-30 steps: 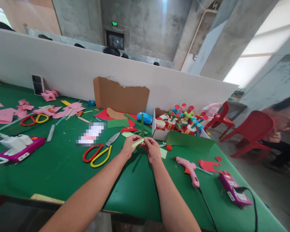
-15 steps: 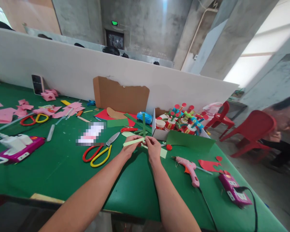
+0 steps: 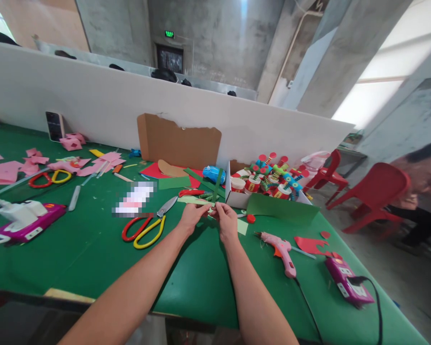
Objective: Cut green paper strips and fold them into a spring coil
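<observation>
Over the middle of the green table, my left hand (image 3: 194, 215) and my right hand (image 3: 227, 220) meet, their fingers pinched together. Between them they hold narrow paper strips joined near the fingertips. A dark green strip (image 3: 218, 184) sticks up and leans to the right. The light green strip (image 3: 196, 201) points left across my left fingers; its inner end is hidden by them. Left of my hands lie scissors (image 3: 161, 223) with one red and one yellow handle. To the right of my right hand is a pale green paper piece (image 3: 242, 227).
A pink glue gun (image 3: 282, 249) and a purple power strip (image 3: 348, 281) with cables lie right. Behind my hands stands a white box (image 3: 232, 194) of colourful paper-spring figures. Pink paper scraps (image 3: 3, 171) and another power strip (image 3: 39, 223) are left. A person sits beyond a red chair (image 3: 384, 196).
The dark green strip has tilted from upright to the right. The light green strip has turned, its free end now further back and left. My hands have shifted only slightly.
</observation>
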Demonstrator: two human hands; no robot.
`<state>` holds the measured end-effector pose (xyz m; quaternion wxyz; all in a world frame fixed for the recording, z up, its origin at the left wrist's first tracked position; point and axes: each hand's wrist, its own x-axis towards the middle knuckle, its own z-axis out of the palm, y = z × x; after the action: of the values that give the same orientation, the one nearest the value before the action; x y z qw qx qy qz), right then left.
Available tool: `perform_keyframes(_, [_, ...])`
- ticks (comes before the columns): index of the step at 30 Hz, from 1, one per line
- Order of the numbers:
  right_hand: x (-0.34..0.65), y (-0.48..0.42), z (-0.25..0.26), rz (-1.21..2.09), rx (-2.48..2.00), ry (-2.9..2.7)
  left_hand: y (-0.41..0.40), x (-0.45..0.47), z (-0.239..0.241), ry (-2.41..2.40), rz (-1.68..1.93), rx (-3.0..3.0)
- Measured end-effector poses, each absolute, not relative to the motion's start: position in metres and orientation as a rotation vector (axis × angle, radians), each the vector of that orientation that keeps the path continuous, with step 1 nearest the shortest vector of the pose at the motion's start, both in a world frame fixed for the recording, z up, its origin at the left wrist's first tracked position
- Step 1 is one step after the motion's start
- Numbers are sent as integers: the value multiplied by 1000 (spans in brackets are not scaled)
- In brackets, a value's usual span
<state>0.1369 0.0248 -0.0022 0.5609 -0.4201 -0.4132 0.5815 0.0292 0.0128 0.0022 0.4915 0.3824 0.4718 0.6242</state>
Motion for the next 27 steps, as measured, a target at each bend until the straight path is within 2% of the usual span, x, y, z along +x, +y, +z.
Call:
perform_keyframes(3, [139,25,-2,1445,-960,-961,13,28,2,1159,1492,962])
perform_keyframes(18, [140,28,-4,1410,-956,-985,13,27,1,1210,1483,1025])
perform_keyframes(27, [159,28,7,1466,-1047,-1106,15,25,-3,1314,1426,1266])
